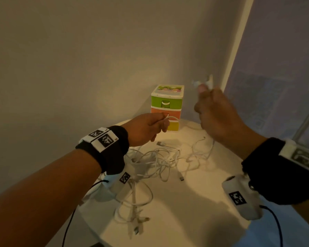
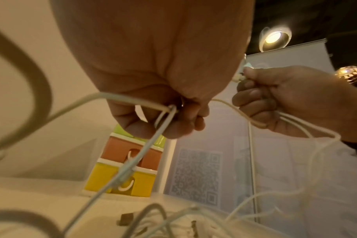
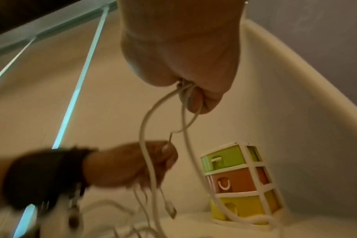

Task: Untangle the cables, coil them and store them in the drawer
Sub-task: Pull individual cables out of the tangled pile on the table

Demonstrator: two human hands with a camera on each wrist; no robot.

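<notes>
Untangling had barely begun: both hands, left hand [image 1: 146, 128] and right hand [image 1: 216, 113], gripped white cables [image 1: 157, 157] lifted from the tangle on the surface [image 1: 194, 211]; drawers [image 1: 167, 107] stood closed behind.

— What carries everything?
— A round white counter [image 1: 194, 220], set in the corner.
— And on it?
— A tangle of white cables [image 1: 155, 161] spread over the middle, some connector ends lying loose beside it. At the far edge stands a small drawer unit [image 1: 167, 107]: green drawer on top, orange in the middle, yellow at the bottom, all closed.
</notes>
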